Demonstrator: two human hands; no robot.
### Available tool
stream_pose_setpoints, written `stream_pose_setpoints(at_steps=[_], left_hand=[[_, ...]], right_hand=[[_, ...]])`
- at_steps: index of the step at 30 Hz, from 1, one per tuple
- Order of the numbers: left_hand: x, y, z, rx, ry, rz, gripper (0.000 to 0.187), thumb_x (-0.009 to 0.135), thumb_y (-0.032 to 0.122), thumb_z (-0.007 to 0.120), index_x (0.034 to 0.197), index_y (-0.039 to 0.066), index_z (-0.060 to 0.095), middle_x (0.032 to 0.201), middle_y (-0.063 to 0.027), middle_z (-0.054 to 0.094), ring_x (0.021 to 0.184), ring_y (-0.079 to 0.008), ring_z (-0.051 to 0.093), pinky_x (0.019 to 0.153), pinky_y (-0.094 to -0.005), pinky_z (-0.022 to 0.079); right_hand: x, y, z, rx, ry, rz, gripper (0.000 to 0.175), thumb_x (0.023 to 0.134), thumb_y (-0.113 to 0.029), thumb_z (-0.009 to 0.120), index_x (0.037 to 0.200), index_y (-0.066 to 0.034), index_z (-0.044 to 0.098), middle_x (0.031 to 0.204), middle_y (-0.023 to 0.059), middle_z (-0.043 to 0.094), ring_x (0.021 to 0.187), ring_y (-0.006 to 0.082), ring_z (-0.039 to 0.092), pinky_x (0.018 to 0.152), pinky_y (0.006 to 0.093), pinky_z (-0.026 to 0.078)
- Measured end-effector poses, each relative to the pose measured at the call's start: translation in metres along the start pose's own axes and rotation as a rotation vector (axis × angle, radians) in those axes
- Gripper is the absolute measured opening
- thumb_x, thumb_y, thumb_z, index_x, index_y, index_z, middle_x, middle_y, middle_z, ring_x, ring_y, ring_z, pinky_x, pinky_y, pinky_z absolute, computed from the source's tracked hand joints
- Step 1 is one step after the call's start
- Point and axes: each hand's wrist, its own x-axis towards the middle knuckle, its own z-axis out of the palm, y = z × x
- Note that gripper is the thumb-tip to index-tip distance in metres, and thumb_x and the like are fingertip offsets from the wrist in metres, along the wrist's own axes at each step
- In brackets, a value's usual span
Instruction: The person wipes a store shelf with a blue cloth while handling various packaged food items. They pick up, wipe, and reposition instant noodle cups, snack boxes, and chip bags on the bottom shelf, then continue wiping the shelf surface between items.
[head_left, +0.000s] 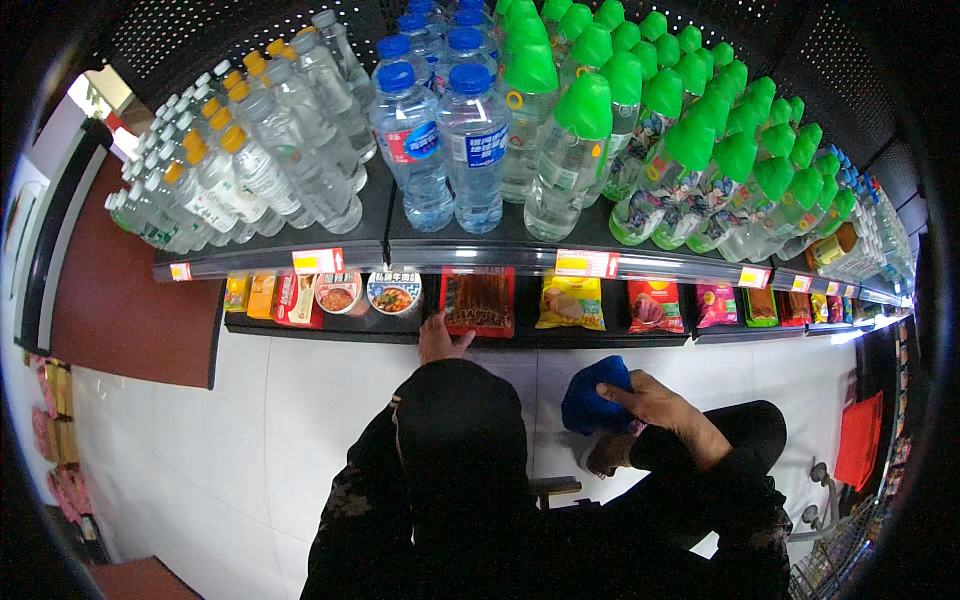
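My left hand (442, 341) reaches to the front edge of the lower shelf (382, 332), at the lower left corner of a red snack packet (478, 301). Its thumb is spread from the fingers; whether it presses on the packet or only on the shelf, I cannot tell. A bunched blue cloth (598, 395) is held in my right hand (660, 401), above the floor in front of the shelf. Left of the red packet stand two instant noodle bowls (394, 294). A yellow snack bag (570, 302) lies to its right.
Water bottles with green caps (585, 112), blue caps (470, 79) and yellow caps (233, 139) crowd the upper shelf, whose edge (465, 259) overhangs the lower one. A brown panel (142, 277) stands left. A red basket (859, 441) and a wire cart (825, 562) are right.
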Motion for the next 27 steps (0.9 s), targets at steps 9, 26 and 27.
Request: stream_pose_setpoints(at_steps=[9, 26, 27], left_hand=[[0.034, 0.009, 0.004, 0.152, 0.014, -0.091, 0.095, 0.082, 0.059, 0.074, 0.139, -0.010, 0.039, 0.127, -0.0258, 0.051, 0.118, -0.0411, 0.050, 0.103, -0.0532, 0.039], [0.049, 0.035, 0.004, 0.196, 0.160, -0.229, 0.091, 0.070, 0.048, 0.089, 0.126, -0.007, 0.045, 0.122, -0.0249, 0.050, 0.118, -0.0409, 0.049, 0.099, -0.0511, 0.043], [0.053, 0.031, 0.006, 0.168, 0.126, -0.263, 0.097, 0.070, 0.052, 0.088, 0.131, -0.009, 0.043, 0.125, -0.0264, 0.050, 0.122, -0.0414, 0.048, 0.103, -0.0510, 0.041]], right_hand=[[0.002, -0.001, 0.003, -0.713, -0.070, -0.638, 0.039, 0.104, -0.020, 0.050, 0.142, -0.0127, 0.053, 0.094, 0.0218, 0.060, 0.091, 0.0318, 0.063, 0.082, 0.0424, 0.050], [-0.001, 0.029, 0.015, -0.471, -0.073, -0.655, 0.050, 0.091, -0.013, 0.060, 0.140, -0.0123, 0.049, 0.075, 0.0157, 0.061, 0.067, 0.0315, 0.064, 0.061, 0.0437, 0.053], [-0.004, 0.024, 0.014, -0.466, -0.070, -0.618, 0.039, 0.094, -0.017, 0.058, 0.131, -0.0096, 0.052, 0.073, 0.0148, 0.062, 0.066, 0.0295, 0.066, 0.061, 0.0420, 0.054]])
